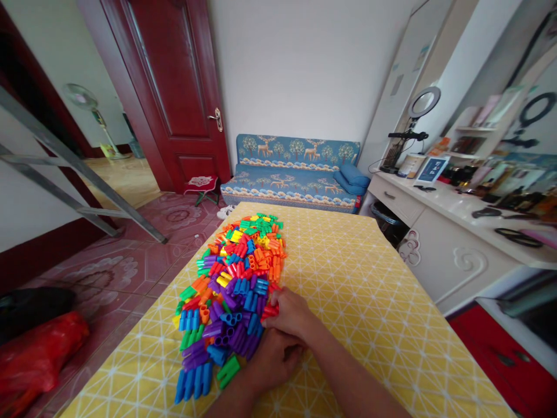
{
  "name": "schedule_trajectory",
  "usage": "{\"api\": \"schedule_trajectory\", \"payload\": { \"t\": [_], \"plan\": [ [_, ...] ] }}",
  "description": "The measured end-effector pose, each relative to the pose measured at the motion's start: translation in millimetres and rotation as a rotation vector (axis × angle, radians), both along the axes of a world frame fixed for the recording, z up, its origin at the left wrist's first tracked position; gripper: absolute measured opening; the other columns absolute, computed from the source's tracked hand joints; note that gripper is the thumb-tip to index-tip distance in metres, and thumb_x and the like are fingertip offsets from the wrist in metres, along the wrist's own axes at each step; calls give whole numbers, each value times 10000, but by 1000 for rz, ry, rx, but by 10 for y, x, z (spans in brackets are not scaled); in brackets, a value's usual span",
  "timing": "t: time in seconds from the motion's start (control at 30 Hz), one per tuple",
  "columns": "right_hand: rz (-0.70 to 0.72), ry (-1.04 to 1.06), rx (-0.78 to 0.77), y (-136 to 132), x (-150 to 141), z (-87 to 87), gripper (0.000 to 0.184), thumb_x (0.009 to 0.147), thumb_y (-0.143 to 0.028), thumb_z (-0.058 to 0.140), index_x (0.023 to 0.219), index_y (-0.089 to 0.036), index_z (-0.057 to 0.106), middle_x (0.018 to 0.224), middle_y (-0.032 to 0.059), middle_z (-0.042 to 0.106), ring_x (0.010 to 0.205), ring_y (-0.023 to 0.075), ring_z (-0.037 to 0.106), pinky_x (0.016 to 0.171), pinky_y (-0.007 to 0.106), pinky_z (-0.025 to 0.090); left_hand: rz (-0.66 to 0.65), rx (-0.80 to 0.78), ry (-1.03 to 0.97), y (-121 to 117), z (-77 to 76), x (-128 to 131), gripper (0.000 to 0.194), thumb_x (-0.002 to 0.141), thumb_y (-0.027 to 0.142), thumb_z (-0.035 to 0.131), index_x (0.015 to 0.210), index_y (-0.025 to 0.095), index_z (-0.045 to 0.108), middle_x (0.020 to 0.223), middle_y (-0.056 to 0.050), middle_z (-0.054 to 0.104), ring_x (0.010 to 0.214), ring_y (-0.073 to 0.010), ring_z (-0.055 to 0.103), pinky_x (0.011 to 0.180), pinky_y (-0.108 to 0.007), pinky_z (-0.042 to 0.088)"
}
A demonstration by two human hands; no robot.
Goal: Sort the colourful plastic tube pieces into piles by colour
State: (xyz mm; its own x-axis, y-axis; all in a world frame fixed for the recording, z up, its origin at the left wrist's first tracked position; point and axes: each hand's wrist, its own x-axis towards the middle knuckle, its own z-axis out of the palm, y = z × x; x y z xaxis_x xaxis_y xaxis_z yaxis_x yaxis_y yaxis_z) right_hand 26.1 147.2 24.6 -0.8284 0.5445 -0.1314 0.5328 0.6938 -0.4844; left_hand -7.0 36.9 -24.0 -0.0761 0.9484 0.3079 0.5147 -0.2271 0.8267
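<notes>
A long heap of plastic tube-shaped building pieces (232,290) in blue, purple, red, orange, green and yellow covers the left side of the table. At the heap's right edge my right hand (290,310) is closed with its fingertips on a red tube piece (270,312). Just below it, nearer to me, my left hand (278,358) rests low by the cloth with fingers curled inward; whatever it may hold is hidden. A green piece (228,371) and a blue joined piece (194,382) lie left of my left wrist.
A yellow patterned cloth (348,278) covers the table. Beyond its far edge stands a blue sofa (291,174). A white dressing table (461,215) with bottles is on the right. To the left are a metal ladder (87,174) and a red bag (43,354).
</notes>
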Motion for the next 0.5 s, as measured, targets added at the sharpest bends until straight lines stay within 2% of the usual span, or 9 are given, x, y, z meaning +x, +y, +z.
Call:
{"api": "schedule_trajectory", "payload": {
  "t": [0.13,0.23,0.3,0.37,0.43,0.5],
  "plan": [
    [-39,126,-78,-18,38,-151,318,567,-385,781,798,-219,638,843,15,628,784,180,568,665,266,374,35,-12,59,2,-22,0,311,740,18,498,892,166,726,919,-49,735,872,-199,655,815,-292,475],
    [-159,275,-176,-15,92,-257,197,604,-322,723,703,-205,599,698,-11,599,677,157,550,627,262,403,31,-18,68,-4,11,-3,284,714,10,507,809,164,727,831,-45,729,832,-190,651,802,-284,476],
    [-264,436,-306,69,172,-294,143,647,-296,664,745,-206,609,658,-20,599,629,147,553,614,263,438,23,-32,32,4,44,-13,304,714,6,505,827,173,732,861,-47,727,855,-180,649,796,-270,478],
    [-407,552,-489,279,294,-293,221,687,-317,628,879,-209,643,636,-18,621,564,146,565,562,270,468,48,-34,3,34,65,-33,307,742,25,507,878,182,733,898,-50,723,876,-173,646,797,-266,480],
    [-582,573,-623,631,440,-258,309,715,-353,611,980,-201,657,605,-4,640,492,154,573,489,277,480,98,-3,1,86,65,-61,312,764,38,503,926,187,725,919,-51,718,895,-170,641,813,-275,481],
    [-688,588,-582,1095,582,-206,259,726,-320,596,927,-173,665,646,34,671,535,160,621,508,278,512,136,34,11,147,44,-86,344,759,21,494,962,193,713,949,-50,716,928,-169,635,839,-285,478]
  ]
}}
